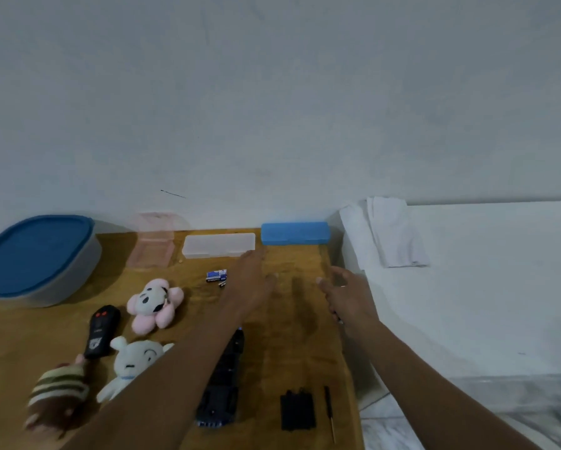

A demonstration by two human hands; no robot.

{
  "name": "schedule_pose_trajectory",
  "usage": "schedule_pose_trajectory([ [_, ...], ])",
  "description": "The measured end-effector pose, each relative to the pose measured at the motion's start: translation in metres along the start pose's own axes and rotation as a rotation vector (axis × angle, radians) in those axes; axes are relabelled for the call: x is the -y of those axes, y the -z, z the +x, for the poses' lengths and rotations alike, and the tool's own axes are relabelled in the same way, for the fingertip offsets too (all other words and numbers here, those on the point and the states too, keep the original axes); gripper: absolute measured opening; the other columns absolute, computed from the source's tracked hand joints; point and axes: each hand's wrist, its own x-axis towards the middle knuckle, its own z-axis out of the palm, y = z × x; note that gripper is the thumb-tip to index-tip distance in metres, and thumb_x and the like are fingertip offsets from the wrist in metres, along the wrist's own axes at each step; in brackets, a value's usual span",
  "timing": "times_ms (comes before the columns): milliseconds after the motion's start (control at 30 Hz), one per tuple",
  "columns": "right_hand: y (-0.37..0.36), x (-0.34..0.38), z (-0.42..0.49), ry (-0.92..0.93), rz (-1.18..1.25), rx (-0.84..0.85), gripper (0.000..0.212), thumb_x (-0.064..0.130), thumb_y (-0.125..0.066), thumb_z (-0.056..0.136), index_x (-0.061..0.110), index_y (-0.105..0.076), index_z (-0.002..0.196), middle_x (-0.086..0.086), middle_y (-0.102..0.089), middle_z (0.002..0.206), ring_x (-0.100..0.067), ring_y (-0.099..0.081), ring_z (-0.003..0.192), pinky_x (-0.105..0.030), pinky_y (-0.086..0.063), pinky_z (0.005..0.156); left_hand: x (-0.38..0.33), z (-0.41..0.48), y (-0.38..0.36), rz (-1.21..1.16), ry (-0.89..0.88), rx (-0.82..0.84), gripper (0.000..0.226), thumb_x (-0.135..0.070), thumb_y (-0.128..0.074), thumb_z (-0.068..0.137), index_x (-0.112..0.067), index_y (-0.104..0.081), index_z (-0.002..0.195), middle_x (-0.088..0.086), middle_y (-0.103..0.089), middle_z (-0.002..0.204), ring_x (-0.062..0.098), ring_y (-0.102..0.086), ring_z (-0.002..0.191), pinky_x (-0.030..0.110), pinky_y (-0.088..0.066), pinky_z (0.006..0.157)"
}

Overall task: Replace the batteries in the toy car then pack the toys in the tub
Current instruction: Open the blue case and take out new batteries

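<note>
Both grips empty, fingers spread: left hand just right of batteries, right hand apart

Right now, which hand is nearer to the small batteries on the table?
Left. The left hand lies just right of the batteries, almost beside them. The right hand is farther right, near the table edge.

Blue case, frosted case, pink box: bench rear, beyond the hands. Folded white cloth: right of the hands.
</note>
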Motion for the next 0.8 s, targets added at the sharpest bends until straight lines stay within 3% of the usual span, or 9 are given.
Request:
schedule_pose_trajectory([
  [100,-0.008,0.011,0.028,-0.002,0.007,-0.023,0.058,0.052,-0.065,0.083,0.031,-0.047,0.134,0.000,-0.061,0.127,-0.026,-0.061,0.109,-0.050,-0.053,0.093,0.003,0.040,-0.004,0.065,-0.054,0.019,0.064,-0.021,-0.067,0.089,-0.019,-0.039,0.146,0.002,-0.046,0.148,0.022,-0.042,0.136,0.038,-0.035,0.114],
  [333,-0.024,0.019,0.103,-0.073,0.014,-0.161,0.065,0.038,-0.066,0.087,0.023,-0.037,0.143,-0.005,-0.045,0.146,-0.029,-0.045,0.131,-0.050,-0.040,0.108,0.009,0.136,-0.031,0.198,-0.162,0.147,0.066,-0.023,-0.065,0.090,-0.018,-0.034,0.148,0.004,-0.039,0.152,0.022,-0.033,0.141,0.031,-0.023,0.114],
  [533,-0.032,0.011,0.135,-0.107,0.041,-0.176,0.049,0.017,-0.067,0.088,0.022,-0.050,0.134,0.001,-0.062,0.118,-0.018,-0.057,0.110,-0.041,-0.047,0.102,0.014,0.180,-0.056,0.279,-0.276,0.199,0.077,-0.024,-0.072,0.083,-0.016,-0.032,0.148,0.005,-0.037,0.150,0.022,-0.037,0.135,0.037,-0.031,0.115],
  [800,-0.037,0.007,0.162,-0.133,0.078,-0.253,0.044,0.014,-0.070,0.085,0.016,-0.056,0.128,-0.003,-0.063,0.121,-0.020,-0.059,0.113,-0.028,-0.048,0.096,0.024,0.204,-0.069,0.327,-0.342,0.204,0.077,-0.028,-0.071,0.085,-0.014,-0.030,0.150,0.006,-0.036,0.151,0.024,-0.033,0.136,0.032,-0.022,0.117],
])
